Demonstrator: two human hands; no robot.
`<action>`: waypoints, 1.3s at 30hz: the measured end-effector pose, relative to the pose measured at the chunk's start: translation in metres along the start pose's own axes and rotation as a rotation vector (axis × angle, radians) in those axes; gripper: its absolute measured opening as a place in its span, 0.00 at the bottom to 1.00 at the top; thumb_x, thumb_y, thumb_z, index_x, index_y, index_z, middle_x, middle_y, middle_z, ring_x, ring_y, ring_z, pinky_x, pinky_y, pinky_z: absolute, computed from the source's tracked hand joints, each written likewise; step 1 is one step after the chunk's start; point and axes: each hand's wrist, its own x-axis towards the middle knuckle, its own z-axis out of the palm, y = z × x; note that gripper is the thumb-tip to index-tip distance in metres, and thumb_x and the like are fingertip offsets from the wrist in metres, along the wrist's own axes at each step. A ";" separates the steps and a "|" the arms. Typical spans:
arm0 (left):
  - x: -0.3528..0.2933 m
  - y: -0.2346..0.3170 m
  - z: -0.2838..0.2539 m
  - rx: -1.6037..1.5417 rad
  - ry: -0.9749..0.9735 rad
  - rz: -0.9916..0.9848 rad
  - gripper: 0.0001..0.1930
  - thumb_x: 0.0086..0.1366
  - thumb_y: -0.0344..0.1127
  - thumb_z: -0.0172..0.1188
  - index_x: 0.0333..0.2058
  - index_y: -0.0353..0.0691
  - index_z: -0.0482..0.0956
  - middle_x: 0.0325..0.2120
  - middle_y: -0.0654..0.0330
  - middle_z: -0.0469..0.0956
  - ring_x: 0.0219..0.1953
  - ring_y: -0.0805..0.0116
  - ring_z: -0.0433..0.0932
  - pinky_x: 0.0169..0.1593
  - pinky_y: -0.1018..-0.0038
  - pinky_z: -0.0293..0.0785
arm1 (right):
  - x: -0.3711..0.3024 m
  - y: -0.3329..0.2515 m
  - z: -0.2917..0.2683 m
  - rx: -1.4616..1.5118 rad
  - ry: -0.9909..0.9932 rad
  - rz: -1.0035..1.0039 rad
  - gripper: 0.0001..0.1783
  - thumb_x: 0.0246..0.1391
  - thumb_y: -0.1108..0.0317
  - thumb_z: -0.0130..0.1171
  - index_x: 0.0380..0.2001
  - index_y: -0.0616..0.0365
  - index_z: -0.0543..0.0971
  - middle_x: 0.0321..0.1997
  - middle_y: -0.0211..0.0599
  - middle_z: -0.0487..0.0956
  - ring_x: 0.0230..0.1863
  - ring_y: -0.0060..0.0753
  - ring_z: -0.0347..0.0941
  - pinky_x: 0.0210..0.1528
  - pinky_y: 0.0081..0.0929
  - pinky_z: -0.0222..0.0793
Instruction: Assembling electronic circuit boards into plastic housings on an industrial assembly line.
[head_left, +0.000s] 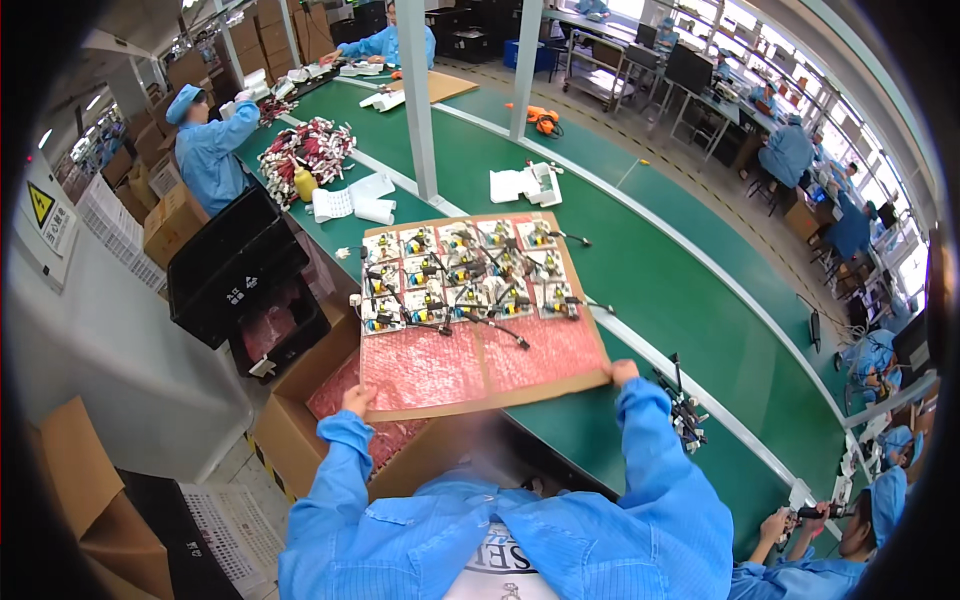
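Both my hands grip the near corners of a flat cardboard sheet covered in pink bubble wrap. My left hand is closed on its left corner, and my right hand closes on the right one. Several small circuit boards with black cables stand in rows on the far half of the sheet. Pink bubble wrap shows bare on the near half. Beneath the sheet's left side is an open cardboard box with more pink wrap inside. The sheet's far part lies over the green worktable.
The green worktable curves away with metal posts rising from it. A pile of red and white cables, a yellow bottle and white parts lie on it. Black crates stand left. Co-workers sit around; black cables lie right.
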 end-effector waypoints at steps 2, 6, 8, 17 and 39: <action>0.004 0.030 -0.034 0.054 -0.002 0.056 0.10 0.55 0.37 0.58 0.30 0.36 0.77 0.22 0.66 0.74 0.24 0.77 0.71 0.30 0.77 0.67 | -0.044 0.010 0.022 -0.037 -0.114 -0.214 0.20 0.45 0.54 0.58 0.15 0.62 0.75 0.16 0.41 0.74 0.12 0.30 0.68 0.15 0.30 0.64; -0.015 0.111 -0.059 -0.817 -0.225 -0.143 0.20 0.60 0.45 0.50 0.45 0.36 0.69 0.39 0.58 0.74 0.42 0.66 0.72 0.44 0.71 0.68 | -0.183 -0.027 0.046 0.428 -0.206 0.230 0.12 0.44 0.63 0.58 0.18 0.61 0.74 0.14 0.34 0.71 0.11 0.27 0.64 0.12 0.26 0.58; -0.021 0.086 -0.075 -1.051 -0.181 -0.044 0.22 0.61 0.46 0.47 0.49 0.37 0.66 0.46 0.56 0.70 0.49 0.60 0.67 0.52 0.64 0.65 | -0.223 -0.035 0.070 0.609 -0.286 0.339 0.09 0.43 0.66 0.58 0.18 0.60 0.74 0.15 0.34 0.70 0.12 0.27 0.63 0.13 0.23 0.56; -0.019 0.039 0.023 -0.862 0.078 0.100 0.26 0.54 0.18 0.50 0.52 0.37 0.59 0.44 0.58 0.67 0.45 0.62 0.68 0.50 0.66 0.66 | -0.237 -0.080 0.115 0.999 -0.418 0.428 0.16 0.47 0.79 0.48 0.43 0.65 0.68 0.43 0.44 0.72 0.45 0.45 0.70 0.45 0.41 0.69; 0.075 -0.002 -0.028 -0.541 0.455 0.137 0.10 0.53 0.21 0.51 0.36 0.33 0.68 0.29 0.56 0.71 0.30 0.64 0.72 0.34 0.67 0.73 | -0.259 -0.163 0.179 1.038 -0.509 0.332 0.15 0.48 0.77 0.50 0.43 0.63 0.71 0.38 0.40 0.75 0.38 0.35 0.73 0.38 0.32 0.73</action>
